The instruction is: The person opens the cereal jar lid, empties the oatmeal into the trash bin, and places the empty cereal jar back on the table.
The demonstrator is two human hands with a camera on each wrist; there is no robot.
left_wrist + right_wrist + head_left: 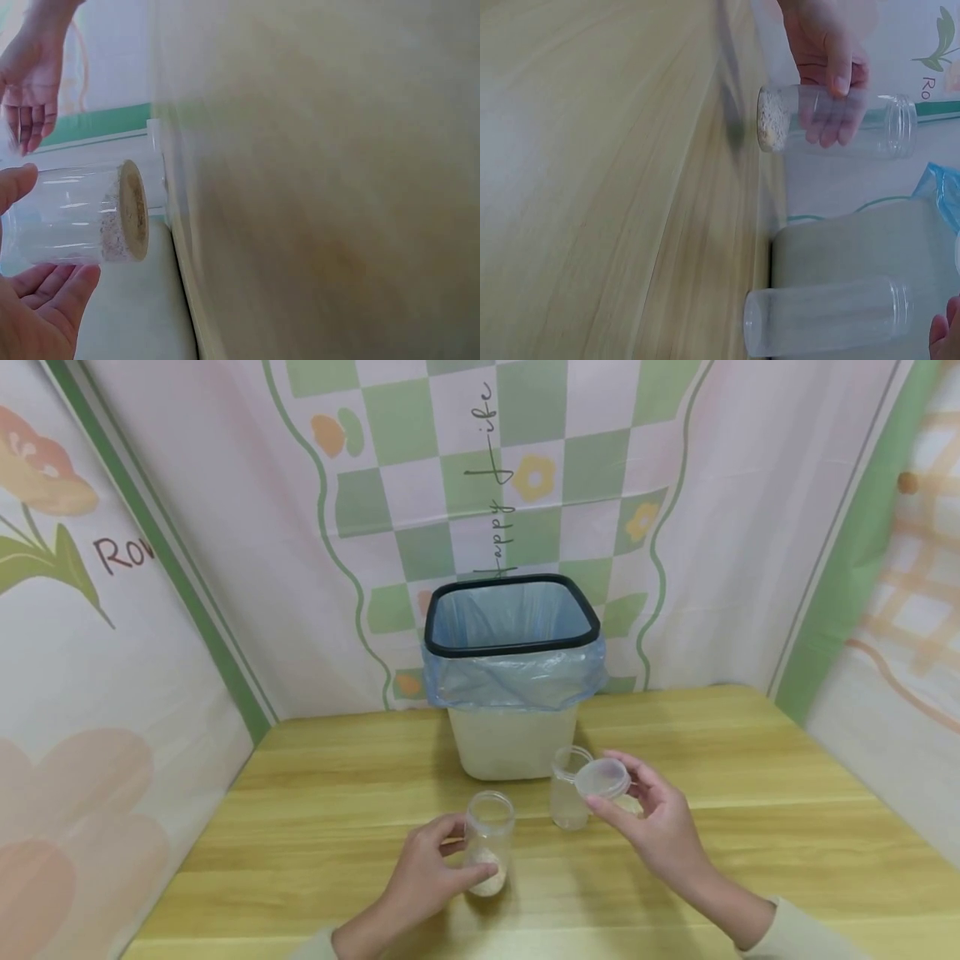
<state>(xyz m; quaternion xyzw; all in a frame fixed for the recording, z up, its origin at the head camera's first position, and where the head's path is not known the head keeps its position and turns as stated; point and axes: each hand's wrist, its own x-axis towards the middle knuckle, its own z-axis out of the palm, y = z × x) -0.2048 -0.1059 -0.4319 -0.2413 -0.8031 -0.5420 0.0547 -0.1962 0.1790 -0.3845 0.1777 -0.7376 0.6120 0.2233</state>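
Observation:
My left hand (431, 868) grips a clear plastic jar (491, 827) round its lower part, thumb on one side and fingers on the other. The jar is upright and lidless, with a layer of pale grains (773, 120) at its bottom. It is held close over the table. My right hand (663, 822) pinches a round translucent lid (602, 778) by its edge, tilted. Partly behind that lid, a second clear jar (829, 316) stands upright on the table, its mouth uncovered. A small pale thing (630, 807) shows below the right fingers, mostly hidden.
A cream bin (513, 739) with a black rim (517, 651) and a blue liner bag (517, 681) stands behind the jars on the wooden table (322, 802). Printed curtains (360, 543) hang at the back and both sides.

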